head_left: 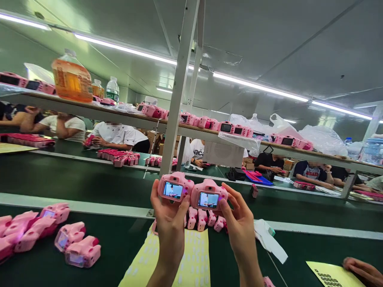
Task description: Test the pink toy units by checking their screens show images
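Two pink toy cameras are held up side by side, their lit screens facing me. My left hand point(170, 217) grips the left pink camera point(174, 186), thumb on its lower right by the buttons. Fingers of my right hand point(239, 213) wrap round the right pink camera point(208, 194), with the thumb at its right edge. The two cameras touch or nearly touch. Behind and below them, several pink cameras point(202, 219) stand in a row at the top of a yellow sticker sheet point(194, 255).
More pink cameras point(83, 252) lie at the left. A white cloth or paper point(271, 239) is right of my hands. Another person's hand point(363, 271) rests by a yellow sheet point(329, 275). A metal post point(179, 79) and loaded shelf point(191, 129) stand ahead; people sit beyond.
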`<state>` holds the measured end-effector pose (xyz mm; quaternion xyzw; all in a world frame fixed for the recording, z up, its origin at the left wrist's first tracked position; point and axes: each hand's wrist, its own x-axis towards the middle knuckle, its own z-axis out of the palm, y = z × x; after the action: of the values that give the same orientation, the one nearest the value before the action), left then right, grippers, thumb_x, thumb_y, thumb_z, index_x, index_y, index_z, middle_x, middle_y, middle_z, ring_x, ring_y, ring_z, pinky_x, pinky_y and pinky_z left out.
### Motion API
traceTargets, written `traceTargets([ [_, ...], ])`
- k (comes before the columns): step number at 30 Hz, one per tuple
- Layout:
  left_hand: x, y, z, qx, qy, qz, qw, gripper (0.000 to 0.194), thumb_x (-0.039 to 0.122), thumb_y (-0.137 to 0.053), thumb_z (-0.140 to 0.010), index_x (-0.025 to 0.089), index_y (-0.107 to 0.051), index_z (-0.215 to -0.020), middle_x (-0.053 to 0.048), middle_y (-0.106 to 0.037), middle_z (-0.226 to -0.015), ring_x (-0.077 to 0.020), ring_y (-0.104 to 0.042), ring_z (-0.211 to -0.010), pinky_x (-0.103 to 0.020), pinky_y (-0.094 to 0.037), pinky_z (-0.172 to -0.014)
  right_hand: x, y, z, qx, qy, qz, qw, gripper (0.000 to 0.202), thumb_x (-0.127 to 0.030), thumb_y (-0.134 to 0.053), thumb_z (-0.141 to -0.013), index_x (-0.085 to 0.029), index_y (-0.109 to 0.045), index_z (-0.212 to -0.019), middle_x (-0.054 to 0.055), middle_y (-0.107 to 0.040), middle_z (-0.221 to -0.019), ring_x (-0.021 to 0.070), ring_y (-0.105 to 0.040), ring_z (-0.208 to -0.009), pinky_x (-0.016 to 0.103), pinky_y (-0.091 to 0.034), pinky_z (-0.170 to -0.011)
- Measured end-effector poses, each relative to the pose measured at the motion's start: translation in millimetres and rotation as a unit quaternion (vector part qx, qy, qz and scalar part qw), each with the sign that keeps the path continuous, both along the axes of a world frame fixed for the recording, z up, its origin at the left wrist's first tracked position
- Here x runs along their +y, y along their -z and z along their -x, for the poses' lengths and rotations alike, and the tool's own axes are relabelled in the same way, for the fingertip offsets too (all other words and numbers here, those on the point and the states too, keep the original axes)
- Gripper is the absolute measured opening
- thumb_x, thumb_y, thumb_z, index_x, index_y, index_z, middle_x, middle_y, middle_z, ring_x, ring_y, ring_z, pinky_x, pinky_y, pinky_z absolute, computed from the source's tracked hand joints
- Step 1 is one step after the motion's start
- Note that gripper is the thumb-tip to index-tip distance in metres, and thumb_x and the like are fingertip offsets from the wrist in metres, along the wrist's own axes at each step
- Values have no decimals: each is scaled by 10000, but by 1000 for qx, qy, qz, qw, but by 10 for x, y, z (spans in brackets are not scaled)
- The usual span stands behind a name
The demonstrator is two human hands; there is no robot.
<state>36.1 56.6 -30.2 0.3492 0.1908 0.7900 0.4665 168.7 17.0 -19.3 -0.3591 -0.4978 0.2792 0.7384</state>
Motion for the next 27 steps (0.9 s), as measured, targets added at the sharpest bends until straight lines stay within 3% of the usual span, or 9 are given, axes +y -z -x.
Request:
traceTargets([
  [5, 366, 315, -98, 27, -66, 26, 997, 930, 223, -871, -801, 267, -332, -1557, -136, -620, -1421, -320, -674, -1234, -483, -582, -1039, 469, 267, 10, 16, 18, 14, 1000, 550, -612, -803, -816, -202, -736, -1178, 51, -792, -1001, 192, -771, -845, 256, -633, -695],
  [11, 656, 609, -116, 62, -88, 42, 993, 600, 183, -770, -929, 236, -508, -1466, -98, -630, -1358, -283, -694, -1101, -502, -623, -909, 778, 563, -17, 17, 28, 48, 998, 530, -579, -797, -841, -164, -702, -1155, 33, -766, -927, 161, -745, -733, 265, -610, -627],
  [16, 704, 645, -89, 78, -84, 40, 993, 562, 204, -766, -939, 231, -530, -1448, -98, -634, -1356, -277, -697, -1093, -489, -626, -898, 816, 619, -23, 8, 24, 54, 998, 362, -428, -737, -957, -153, -675, -1184, 19, -737, -932, 122, -710, -694, 254, -601, -607],
  [27, 649, 612, -98, 92, -85, 45, 991, 628, 201, -773, -930, 245, -489, -1488, -107, -604, -1407, -298, -678, -1144, -519, -611, -936, 794, 591, 5, 18, 26, 58, 998, 426, -490, -762, -915, -150, -672, -1156, 19, -738, -925, 104, -695, -628, 252, -603, -595],
])
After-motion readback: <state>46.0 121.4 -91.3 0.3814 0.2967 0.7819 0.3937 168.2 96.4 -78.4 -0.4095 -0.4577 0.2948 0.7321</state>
